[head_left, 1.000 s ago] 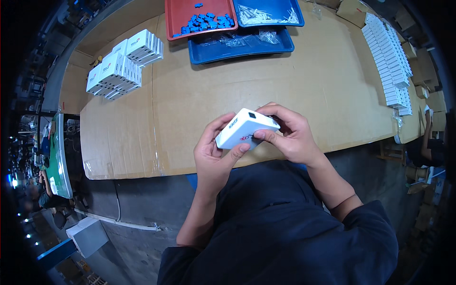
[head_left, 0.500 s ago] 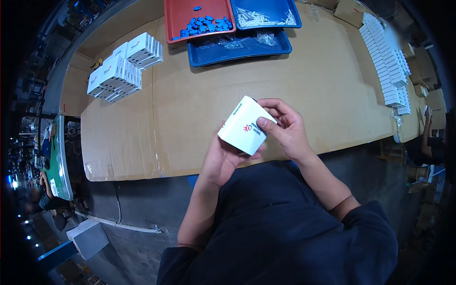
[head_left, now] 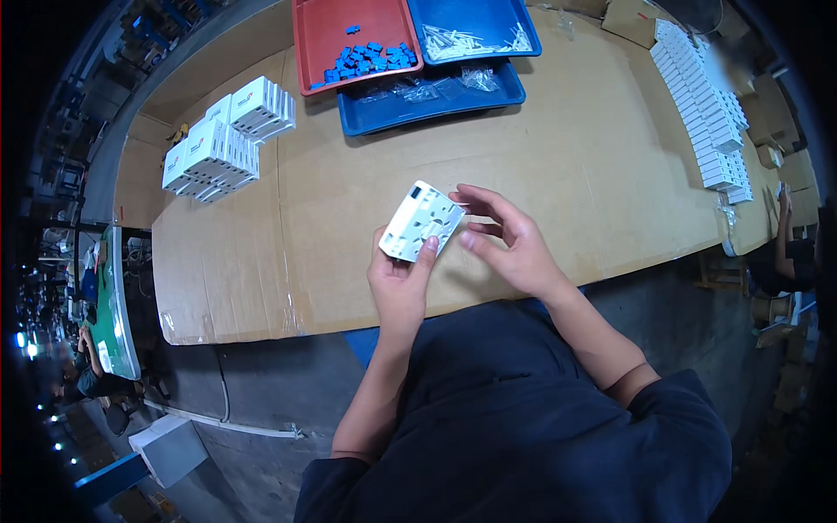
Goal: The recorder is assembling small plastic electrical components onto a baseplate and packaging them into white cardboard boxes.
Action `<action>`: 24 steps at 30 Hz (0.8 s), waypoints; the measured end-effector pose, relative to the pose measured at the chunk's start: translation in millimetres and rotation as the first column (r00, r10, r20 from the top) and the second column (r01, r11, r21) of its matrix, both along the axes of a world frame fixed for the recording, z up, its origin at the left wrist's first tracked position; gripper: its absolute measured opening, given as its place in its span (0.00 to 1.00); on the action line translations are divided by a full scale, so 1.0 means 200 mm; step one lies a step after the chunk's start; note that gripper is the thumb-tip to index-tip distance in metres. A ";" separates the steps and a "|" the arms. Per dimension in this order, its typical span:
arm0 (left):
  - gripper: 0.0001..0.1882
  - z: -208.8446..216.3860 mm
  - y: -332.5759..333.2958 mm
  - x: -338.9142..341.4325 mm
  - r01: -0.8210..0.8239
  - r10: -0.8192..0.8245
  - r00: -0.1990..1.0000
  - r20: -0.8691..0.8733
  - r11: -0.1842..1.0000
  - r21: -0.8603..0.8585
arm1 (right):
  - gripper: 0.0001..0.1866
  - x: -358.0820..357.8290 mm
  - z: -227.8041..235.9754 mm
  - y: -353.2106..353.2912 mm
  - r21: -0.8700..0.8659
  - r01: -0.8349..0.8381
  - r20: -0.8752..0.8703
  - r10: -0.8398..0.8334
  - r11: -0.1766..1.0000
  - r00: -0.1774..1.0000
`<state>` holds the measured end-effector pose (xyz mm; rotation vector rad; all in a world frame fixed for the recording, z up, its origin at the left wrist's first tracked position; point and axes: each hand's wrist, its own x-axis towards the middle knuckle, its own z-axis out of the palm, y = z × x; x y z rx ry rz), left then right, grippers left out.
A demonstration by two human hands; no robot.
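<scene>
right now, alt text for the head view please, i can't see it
A person's left grip holds a white plastic casing, slotted face showing, while the open right grip hovers near its edge. Beyond lie a red tray of blue parts and two blue trays, with stacked white casings to either side.

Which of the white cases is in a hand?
The white case in the left hand, its dark-marked face showing; the others sit in the left stack and right stack.

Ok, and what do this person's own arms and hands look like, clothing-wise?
The left hand and right hand are ungloved, with no watch or bracelet visible. Both forearms are bare, below loose, dark navy short sleeves.
</scene>
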<state>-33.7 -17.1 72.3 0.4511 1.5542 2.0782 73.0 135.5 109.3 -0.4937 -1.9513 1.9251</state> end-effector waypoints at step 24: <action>0.36 0.03 0.33 0.28 0.506 -0.707 0.645 -0.291 0.680 -0.530 | 0.26 1.09 -0.50 0.94 -0.483 0.763 0.025 -0.864 0.430 0.503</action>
